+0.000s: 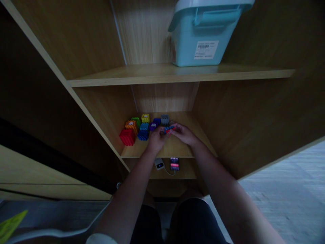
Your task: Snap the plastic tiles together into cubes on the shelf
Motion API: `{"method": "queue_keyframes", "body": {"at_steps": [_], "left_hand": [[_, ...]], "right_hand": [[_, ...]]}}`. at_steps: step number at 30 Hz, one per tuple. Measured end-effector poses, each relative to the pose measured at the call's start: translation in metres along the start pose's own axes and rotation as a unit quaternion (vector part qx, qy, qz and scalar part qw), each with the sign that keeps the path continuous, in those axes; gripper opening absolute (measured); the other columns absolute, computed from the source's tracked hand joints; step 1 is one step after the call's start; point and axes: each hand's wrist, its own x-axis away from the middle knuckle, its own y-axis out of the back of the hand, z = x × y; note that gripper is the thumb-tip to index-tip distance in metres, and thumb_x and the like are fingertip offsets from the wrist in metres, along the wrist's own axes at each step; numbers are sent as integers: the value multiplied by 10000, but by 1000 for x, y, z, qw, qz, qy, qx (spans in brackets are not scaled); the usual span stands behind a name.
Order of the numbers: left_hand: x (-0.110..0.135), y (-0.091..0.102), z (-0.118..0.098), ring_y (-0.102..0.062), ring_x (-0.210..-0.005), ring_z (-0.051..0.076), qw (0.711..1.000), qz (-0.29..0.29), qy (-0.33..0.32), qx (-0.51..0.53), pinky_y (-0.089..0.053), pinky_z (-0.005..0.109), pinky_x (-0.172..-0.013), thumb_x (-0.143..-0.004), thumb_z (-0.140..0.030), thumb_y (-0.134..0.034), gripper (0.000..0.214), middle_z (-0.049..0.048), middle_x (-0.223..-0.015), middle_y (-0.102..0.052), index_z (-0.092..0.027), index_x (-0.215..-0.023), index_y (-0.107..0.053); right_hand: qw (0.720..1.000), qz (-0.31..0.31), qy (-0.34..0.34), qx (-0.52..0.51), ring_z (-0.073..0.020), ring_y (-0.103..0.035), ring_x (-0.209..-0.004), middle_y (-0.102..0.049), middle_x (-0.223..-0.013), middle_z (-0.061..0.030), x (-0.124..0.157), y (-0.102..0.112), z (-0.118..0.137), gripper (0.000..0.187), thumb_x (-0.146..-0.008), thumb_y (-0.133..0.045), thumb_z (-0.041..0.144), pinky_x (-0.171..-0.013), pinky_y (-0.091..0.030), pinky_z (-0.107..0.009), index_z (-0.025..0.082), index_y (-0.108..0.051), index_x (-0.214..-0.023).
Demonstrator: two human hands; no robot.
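Both my hands reach into the lower compartment of a wooden shelf unit (177, 150). My left hand (156, 139) and my right hand (184, 134) meet over the shelf board, fingers closed on a small blue and red toy piece (169, 129) held between them. To the left of my hands stand several ribbed coloured blocks: red (127, 137), orange (131, 125), green (136, 120), yellow (145, 118), blue (143, 132), purple (153, 125) and grey (165, 119).
A light blue lidded plastic bin (203, 34) with a barcode label stands on the upper shelf (127, 78). Below the lower board lie a small white device (159, 164) and a dark device with a red light (174, 164). My knees are at the bottom; grey floor at right.
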Motion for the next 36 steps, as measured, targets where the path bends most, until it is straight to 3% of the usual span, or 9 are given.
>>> {"method": "queue_keyframes", "body": {"at_steps": [7,12,16,24,30,36], "left_hand": [[0,0,-5,-745,-1001,270,995,40,-19,-95,-562,384,-937,-939,-426,-769,281,119,-1096,-801,-203,-1111,-765],[-2,0,-8,-721,-1172,280,982,76,-21,-172,-525,399,-1080,-971,-329,-735,296,131,-1261,-781,-197,-1233,-775],[1,0,-14,-713,-1208,251,961,104,13,-254,-507,362,-1113,-1000,-271,-683,361,111,-1312,-770,-219,-1354,-735],[6,-3,-27,-752,-1105,270,918,124,29,-375,-560,352,-1002,-1076,-348,-532,380,160,-1218,-787,-180,-1357,-725],[6,-6,-32,-768,-1088,268,894,149,24,-421,-580,332,-961,-1082,-245,-461,405,186,-1237,-773,-130,-1412,-666],[7,-7,-33,-790,-1029,286,880,172,31,-442,-605,364,-915,-1075,-186,-424,466,197,-1179,-787,-129,-1509,-585]], "right_hand": [[984,20,53,171,-237,-701,-987,-775,-1067,-47,11,19,-7,382,-919,-740,592,-950,-535,-402,235,-751,-1053],[953,31,110,280,-245,-702,-1009,-780,-1064,-71,10,23,-14,368,-960,-711,587,-945,-528,-403,240,-777,-1063],[927,27,132,351,-243,-694,-977,-772,-1017,-83,8,24,-21,361,-965,-714,579,-915,-527,-398,236,-794,-1049],[912,30,144,383,-237,-680,-955,-766,-1029,-95,9,26,-27,340,-996,-692,517,-908,-522,-396,237,-819,-1141],[894,43,153,419,-242,-668,-996,-756,-1049,-96,11,23,-28,318,-1019,-672,442,-922,-507,-393,279,-800,-1260],[880,48,148,449,-229,-660,-977,-740,-1028,-85,13,19,-18,308,-1020,-681,399,-932,-501,-373,252,-798,-1263]]}}
